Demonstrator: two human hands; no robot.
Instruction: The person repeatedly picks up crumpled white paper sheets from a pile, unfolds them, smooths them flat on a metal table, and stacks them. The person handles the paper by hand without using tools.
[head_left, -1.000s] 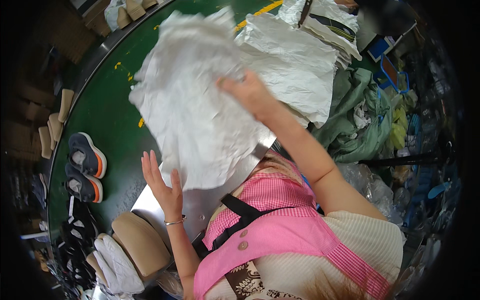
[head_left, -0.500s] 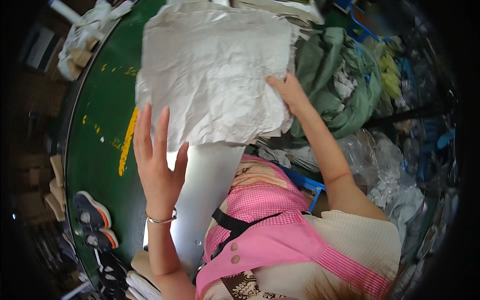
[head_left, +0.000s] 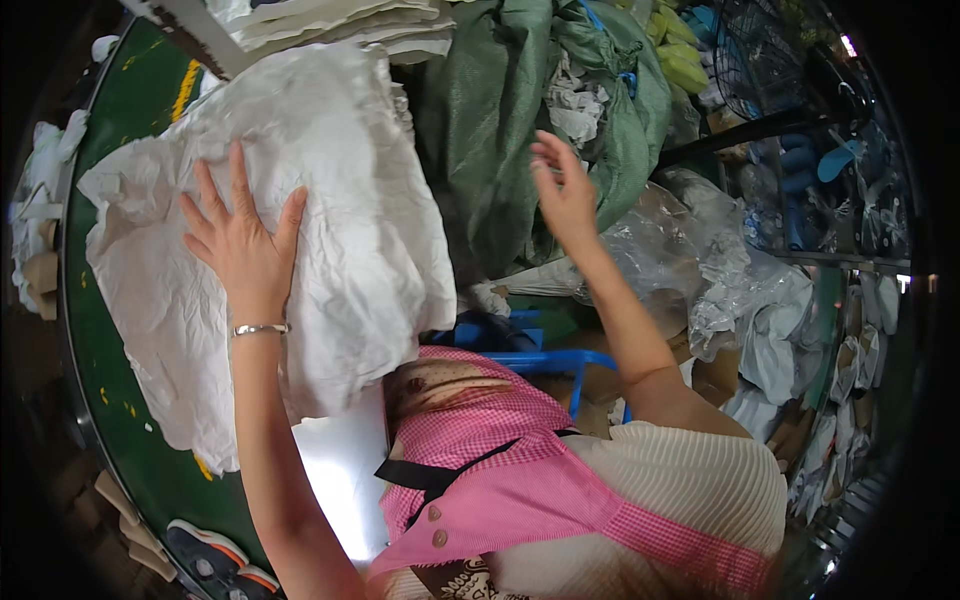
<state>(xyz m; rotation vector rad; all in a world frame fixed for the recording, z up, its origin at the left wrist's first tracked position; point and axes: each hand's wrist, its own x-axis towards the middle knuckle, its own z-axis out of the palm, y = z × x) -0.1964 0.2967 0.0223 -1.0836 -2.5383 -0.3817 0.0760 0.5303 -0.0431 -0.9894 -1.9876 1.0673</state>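
A large crumpled sheet of white paper [head_left: 350, 230], with layered edges at its right, lies over the green work surface at the left. My left hand [head_left: 245, 250], with a bangle at the wrist, rests flat on it, fingers spread. To the right of the paper, my right hand [head_left: 568, 200] hovers before a green woven sack [head_left: 500, 110]. Its fingers are slightly bent and hold nothing that I can see. Crumpled whitish paper [head_left: 577, 105] shows in the sack's mouth.
More stacked paper [head_left: 350, 28] lies at the far side, beside a pale upright post [head_left: 190, 30]. Dark shoes with orange trim [head_left: 215, 560] sit at the near left. Clear plastic bags [head_left: 650, 240] and a blue frame [head_left: 560, 362] are at my right.
My right hand has let go of the paper and moved off it to the sack. My left hand, raised before, now lies on the paper. The view has shifted to the right.
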